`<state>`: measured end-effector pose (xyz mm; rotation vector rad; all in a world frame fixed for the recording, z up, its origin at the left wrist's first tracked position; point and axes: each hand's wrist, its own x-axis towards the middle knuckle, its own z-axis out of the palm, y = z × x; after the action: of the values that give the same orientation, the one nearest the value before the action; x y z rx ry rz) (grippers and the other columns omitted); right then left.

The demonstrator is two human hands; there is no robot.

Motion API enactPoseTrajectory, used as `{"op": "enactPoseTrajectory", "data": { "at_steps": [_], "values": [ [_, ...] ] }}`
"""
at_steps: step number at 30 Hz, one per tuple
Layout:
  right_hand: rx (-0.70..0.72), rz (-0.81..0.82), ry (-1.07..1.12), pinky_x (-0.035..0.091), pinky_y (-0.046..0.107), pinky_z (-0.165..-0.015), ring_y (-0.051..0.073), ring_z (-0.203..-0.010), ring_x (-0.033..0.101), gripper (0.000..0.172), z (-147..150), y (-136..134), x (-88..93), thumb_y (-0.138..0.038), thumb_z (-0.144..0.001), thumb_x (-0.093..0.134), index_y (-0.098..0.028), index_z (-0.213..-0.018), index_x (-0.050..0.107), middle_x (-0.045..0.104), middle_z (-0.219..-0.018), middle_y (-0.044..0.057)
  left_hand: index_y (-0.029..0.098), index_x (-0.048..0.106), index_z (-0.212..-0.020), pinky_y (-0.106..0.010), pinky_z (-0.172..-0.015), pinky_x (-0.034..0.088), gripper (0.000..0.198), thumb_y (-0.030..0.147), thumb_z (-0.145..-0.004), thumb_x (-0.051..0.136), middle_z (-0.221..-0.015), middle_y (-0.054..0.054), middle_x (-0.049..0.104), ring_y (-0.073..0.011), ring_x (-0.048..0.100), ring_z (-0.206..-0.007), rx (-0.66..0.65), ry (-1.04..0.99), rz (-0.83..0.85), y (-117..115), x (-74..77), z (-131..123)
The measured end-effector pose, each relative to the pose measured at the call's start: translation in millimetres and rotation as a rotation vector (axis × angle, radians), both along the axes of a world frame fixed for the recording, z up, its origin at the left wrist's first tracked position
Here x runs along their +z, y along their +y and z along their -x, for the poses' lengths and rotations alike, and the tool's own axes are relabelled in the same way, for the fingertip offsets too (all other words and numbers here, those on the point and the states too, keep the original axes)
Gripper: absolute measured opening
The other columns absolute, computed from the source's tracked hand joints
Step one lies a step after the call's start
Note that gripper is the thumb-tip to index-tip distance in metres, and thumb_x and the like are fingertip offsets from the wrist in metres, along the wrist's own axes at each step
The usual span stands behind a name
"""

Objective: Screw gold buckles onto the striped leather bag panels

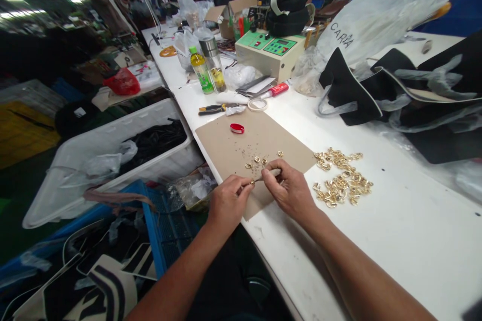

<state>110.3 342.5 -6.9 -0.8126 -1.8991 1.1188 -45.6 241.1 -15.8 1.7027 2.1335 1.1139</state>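
Note:
My left hand pinches a small gold metal fitting over the near edge of a brown cardboard sheet. In my right hand is a screwdriver, its thin shaft pointing left and its tip at the fitting; the fingers cover most of the handle. Several loose gold fittings lie on the cardboard just beyond my hands, among many tiny dark screw-like bits. Two heaps of gold fittings rest on the white table to the right.
A red oval object lies on the cardboard. Behind are pliers, a tape roll, a green-labelled bottle and a control box. Black panels cover the right side. A white bin and blue crate stand left.

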Motion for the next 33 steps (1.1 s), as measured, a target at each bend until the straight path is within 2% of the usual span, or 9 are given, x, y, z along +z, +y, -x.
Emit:
{"op": "enactPoseTrajectory", "data": {
  "at_steps": [4, 7, 14, 19, 23, 29, 33],
  "values": [
    [-0.012, 0.033, -0.02, 0.041, 0.026, -0.059, 0.012, -0.058, 0.056, 0.021, -1, 1, 9.0, -0.04, -0.099, 0.061, -0.022, -0.088, 0.066, 0.062, -0.067, -0.004, 0.021, 0.075, -0.095, -0.03, -0.079, 0.051, 0.011, 0.015, -0.095, 0.066, -0.094, -0.004, 0.075, -0.0189, 0.07, -0.089, -0.032, 0.044, 0.01, -2, 2.9, -6],
    [0.024, 0.151, -0.02, 0.04, 0.026, -0.055, 0.013, -0.051, 0.054, 0.03, -5, 5, 12.2, -0.047, -0.1, 0.059, -0.022, -0.086, 0.065, 0.06, -0.057, -0.005, 0.021, 0.076, -0.093, -0.028, -0.077, 0.05, 0.01, 0.015, -0.094, 0.067, -0.091, -0.002, 0.074, -0.017, 0.069, -0.084, 0.008, -0.026, 0.039, -1, 4.4, -9],
    [0.007, 0.512, 0.142, 0.043, 0.024, -0.051, 0.013, -0.047, 0.056, 0.041, -8, 21, -5.4, -0.06, -0.096, 0.061, -0.021, -0.084, 0.063, 0.063, -0.057, -0.004, 0.022, 0.077, -0.09, -0.027, -0.074, 0.048, 0.011, 0.018, -0.094, 0.068, -0.087, 0.0, 0.073, -0.0149, 0.066, -0.077, 0.025, -0.041, 0.025, 6, 14.1, -14],
    [-0.068, 0.644, 0.283, 0.04, 0.023, -0.044, 0.011, -0.041, 0.052, 0.04, -5, 25, -8.0, -0.058, -0.089, 0.069, -0.02, -0.08, 0.064, 0.058, -0.055, -0.005, 0.022, 0.078, -0.093, -0.027, -0.075, 0.049, 0.01, 0.019, -0.094, 0.068, -0.09, -0.001, 0.075, -0.015, 0.067, -0.079, 0.031, 0.008, 0.004, 14, 22.1, -19],
    [-0.144, 0.678, 0.401, 0.04, 0.022, -0.04, 0.01, -0.038, 0.05, 0.037, -11, 33, -2.3, -0.055, -0.085, 0.072, -0.02, -0.077, 0.061, 0.056, -0.054, -0.006, 0.021, 0.078, -0.093, -0.029, -0.075, 0.049, 0.011, 0.021, -0.093, 0.067, -0.091, -0.002, 0.075, -0.016, 0.066, -0.078, 0.055, 0.08, 0.001, 22, 23.0, -17],
    [-0.224, 0.661, 0.576, 0.036, 0.02, -0.036, 0.008, -0.038, 0.047, 0.035, -28, 53, 5.8, -0.052, -0.081, 0.078, -0.02, -0.084, 0.064, 0.055, -0.055, -0.007, 0.024, 0.079, -0.095, -0.032, -0.077, 0.051, 0.013, 0.026, -0.094, 0.065, -0.097, -0.002, 0.078, -0.0185, 0.069, -0.08, 0.112, 0.151, 0.105, 36, 13.3, -7],
    [-0.2, 0.697, 0.62, 0.035, 0.02, -0.036, 0.008, -0.038, 0.044, 0.039, -36, 60, 9.9, -0.054, -0.079, 0.081, -0.019, -0.087, 0.066, 0.054, -0.054, -0.008, 0.025, 0.075, -0.113, -0.033, -0.079, 0.053, 0.022, 0.025, -0.093, 0.067, -0.109, -0.004, 0.078, -0.021, 0.071, -0.086, 0.147, 0.237, 0.131, 44, 8.6, -4]
  ]
}}
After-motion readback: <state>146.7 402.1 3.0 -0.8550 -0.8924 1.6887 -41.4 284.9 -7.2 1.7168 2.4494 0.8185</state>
